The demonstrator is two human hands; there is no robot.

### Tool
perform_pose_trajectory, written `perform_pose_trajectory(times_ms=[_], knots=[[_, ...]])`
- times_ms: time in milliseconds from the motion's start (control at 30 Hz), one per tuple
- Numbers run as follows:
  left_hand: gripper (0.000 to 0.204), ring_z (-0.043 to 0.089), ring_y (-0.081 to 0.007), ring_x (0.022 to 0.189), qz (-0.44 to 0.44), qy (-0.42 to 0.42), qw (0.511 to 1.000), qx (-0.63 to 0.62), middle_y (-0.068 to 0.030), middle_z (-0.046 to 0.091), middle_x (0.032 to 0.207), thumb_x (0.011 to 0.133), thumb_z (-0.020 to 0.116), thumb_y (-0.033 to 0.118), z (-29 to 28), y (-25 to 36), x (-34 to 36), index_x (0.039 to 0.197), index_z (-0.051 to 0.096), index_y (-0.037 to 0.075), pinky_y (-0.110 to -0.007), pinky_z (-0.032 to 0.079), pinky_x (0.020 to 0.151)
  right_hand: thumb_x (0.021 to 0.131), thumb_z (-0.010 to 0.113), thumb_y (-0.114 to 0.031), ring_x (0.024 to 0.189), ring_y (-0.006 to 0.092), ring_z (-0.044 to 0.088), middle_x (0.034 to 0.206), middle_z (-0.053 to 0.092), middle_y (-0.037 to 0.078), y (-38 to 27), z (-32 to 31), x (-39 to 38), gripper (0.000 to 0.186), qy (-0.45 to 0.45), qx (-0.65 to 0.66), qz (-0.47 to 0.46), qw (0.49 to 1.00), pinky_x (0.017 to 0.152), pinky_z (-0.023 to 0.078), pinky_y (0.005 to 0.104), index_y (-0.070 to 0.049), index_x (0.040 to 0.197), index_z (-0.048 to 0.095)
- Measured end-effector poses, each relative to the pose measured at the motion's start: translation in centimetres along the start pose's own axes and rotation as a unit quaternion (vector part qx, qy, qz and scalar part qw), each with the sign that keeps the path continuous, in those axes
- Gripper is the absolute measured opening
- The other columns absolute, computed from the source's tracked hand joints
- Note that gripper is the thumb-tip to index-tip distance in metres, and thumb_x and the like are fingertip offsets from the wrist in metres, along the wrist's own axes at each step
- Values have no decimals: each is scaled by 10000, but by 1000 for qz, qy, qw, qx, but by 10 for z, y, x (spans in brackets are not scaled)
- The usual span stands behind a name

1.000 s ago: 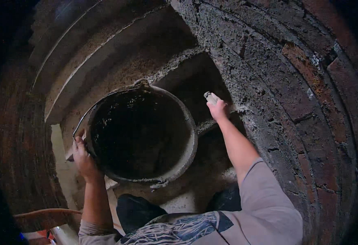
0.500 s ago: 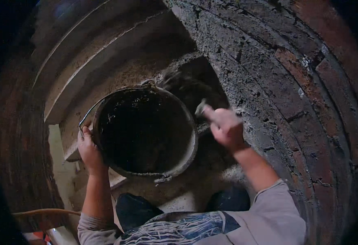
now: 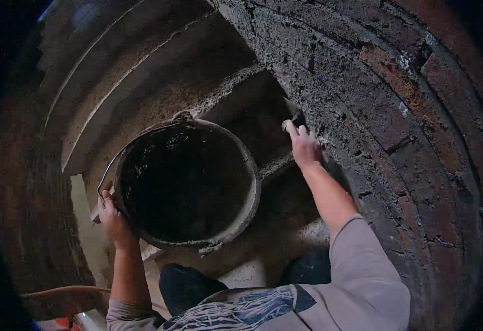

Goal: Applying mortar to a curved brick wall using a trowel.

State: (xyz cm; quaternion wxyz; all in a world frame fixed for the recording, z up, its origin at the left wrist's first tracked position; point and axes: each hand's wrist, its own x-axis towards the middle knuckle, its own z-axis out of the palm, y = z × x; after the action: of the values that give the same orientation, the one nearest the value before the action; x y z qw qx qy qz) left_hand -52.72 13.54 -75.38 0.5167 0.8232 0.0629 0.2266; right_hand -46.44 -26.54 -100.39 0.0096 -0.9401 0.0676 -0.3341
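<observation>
Right hand, clamped on a dark-bladed hand tool, has shifted toward the rough grey-coated brick wall, placing work there; left hand grips the round, grey-crusted bucket.

No lettering, label, number or sign can be read on anything here.

This looks like a building site on a staircase. Bare, dirty steps with crumbly edges run up to a rough brick wall. Lumpy grey stuff covers part of it. A big bucket with a crusty rim is near one step's edge.
</observation>
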Motion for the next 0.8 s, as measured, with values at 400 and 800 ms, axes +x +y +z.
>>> perform_pose_trajectory(times_ms=[400, 800], knots=[[406, 573, -163, 841, -45, -1, 999, -8, -124, 621, 1008, 993, 324, 283, 1, 8, -5, 1161, 539, -17, -265, 438, 759, 797, 537, -153, 698, 391, 585, 850, 591, 159, -23, 35, -7, 541, -239, 168, 164, 942, 615, 477, 466, -231, 1319, 419], [404, 567, -186, 902, 20, -18, 997, 79, -128, 592, 1080, 997, 303, 282, -29, -29, -3, 1201, 513, 4, -269, 428, 797, 751, 594, -167, 663, 410, 578, 774, 617, 186, -33, -19, -58, 494, -195, 306, 221, 905, 584, 455, 479, -162, 1234, 487]])
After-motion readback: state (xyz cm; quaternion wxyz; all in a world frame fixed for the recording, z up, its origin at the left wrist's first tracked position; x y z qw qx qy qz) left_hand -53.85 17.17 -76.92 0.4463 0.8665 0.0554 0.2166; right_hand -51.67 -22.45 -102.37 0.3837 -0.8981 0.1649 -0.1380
